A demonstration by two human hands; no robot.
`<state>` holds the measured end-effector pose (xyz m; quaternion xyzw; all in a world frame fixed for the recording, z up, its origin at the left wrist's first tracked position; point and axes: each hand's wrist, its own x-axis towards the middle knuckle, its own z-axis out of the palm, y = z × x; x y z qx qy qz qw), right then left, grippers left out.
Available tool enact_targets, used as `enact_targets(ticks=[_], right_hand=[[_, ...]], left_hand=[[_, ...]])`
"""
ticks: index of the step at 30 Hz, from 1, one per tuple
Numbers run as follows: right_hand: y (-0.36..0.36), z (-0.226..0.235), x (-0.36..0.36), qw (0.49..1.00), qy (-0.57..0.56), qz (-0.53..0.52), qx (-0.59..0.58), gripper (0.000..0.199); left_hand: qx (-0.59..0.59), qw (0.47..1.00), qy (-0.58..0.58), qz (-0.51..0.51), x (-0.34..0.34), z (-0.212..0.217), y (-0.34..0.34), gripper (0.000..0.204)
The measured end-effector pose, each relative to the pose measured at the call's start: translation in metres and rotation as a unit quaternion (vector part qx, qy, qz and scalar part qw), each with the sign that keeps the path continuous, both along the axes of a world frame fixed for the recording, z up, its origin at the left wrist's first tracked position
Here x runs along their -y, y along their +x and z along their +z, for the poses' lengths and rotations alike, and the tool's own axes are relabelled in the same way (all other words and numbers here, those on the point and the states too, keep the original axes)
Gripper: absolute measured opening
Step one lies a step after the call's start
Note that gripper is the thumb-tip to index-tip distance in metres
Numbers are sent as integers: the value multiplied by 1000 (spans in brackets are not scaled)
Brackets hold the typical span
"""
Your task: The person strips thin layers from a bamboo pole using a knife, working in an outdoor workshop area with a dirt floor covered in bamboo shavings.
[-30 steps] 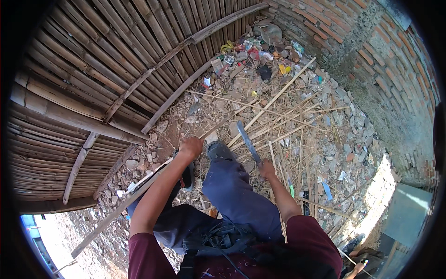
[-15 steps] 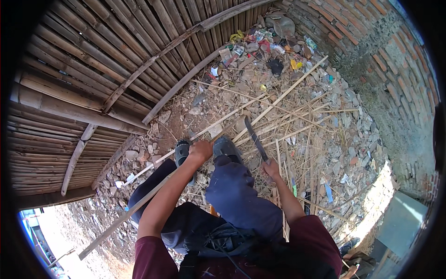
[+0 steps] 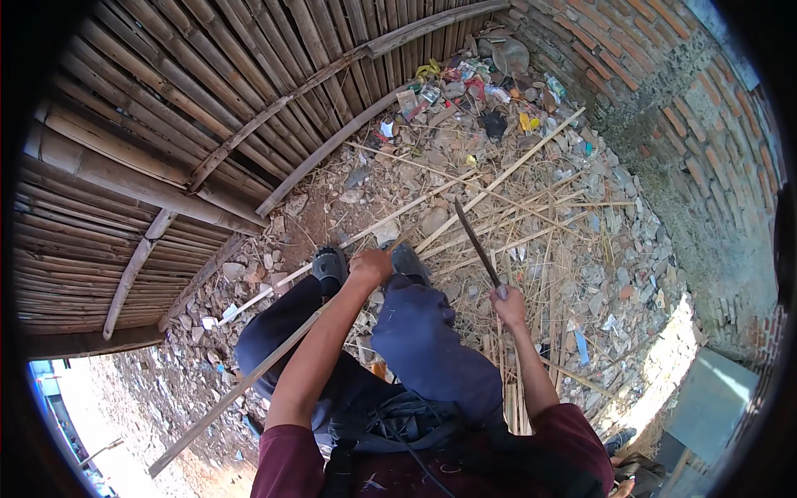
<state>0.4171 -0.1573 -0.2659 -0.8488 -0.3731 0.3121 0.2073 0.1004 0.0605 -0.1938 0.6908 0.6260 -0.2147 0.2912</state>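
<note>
While the person squats on rubble-strewn ground (image 3: 631,249), the left hand (image 3: 371,267) is wrapped around a long bamboo strip (image 3: 249,378) near the knee, fingers clamped on it. The strip runs from the lower-left ground up past the shoes and on toward the litter at the far corner. The right hand (image 3: 508,305) has its fingers closed on the handle of a long dark blade (image 3: 476,242), tip pointing up and away from the body.

Handling, as judged: the strip looks light, thin and springy, stiff along its length but prone to whip and flex; split edges likely sharp and splintery. Best held close to the working point, as now, with the far length resting on the ground. The blade looks slim and rigid, safe only at the handle.

Room: woven bamboo fence (image 3: 166,124) crowds the left side, brick wall (image 3: 697,124) closes the right. Loose cut strips (image 3: 531,207) and stones lie ahead; a rubbish pile (image 3: 473,83) fills the far corner. Freest swing is straight ahead, between fence and wall.
</note>
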Motion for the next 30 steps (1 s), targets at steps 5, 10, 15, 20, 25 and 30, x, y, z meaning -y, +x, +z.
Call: enact_targets(ticks=[5,10,15,20,25,30], right_hand=[[-14,3,-20,996,79,30,-7,28],[-43,-5,-50,986,129,105,23,24],[-66,-46,-91,982,101,159,-25,28],[-60,-94,-112,971,90,222,-11,29],[-56,-94,-130,962,-125,75,-230,35],[-44,-70,-150,983,-9,179,-48,40]], left_hand=[[-9,1000,2,-24,9,12,7,55],[-9,997,32,-65,17,9,10,55],[17,999,5,-38,20,-19,-8,52],[22,1000,12,-13,21,-11,0,53],[27,1000,-4,-1,17,-11,-4,52],[18,999,34,-1,23,-5,1,52]])
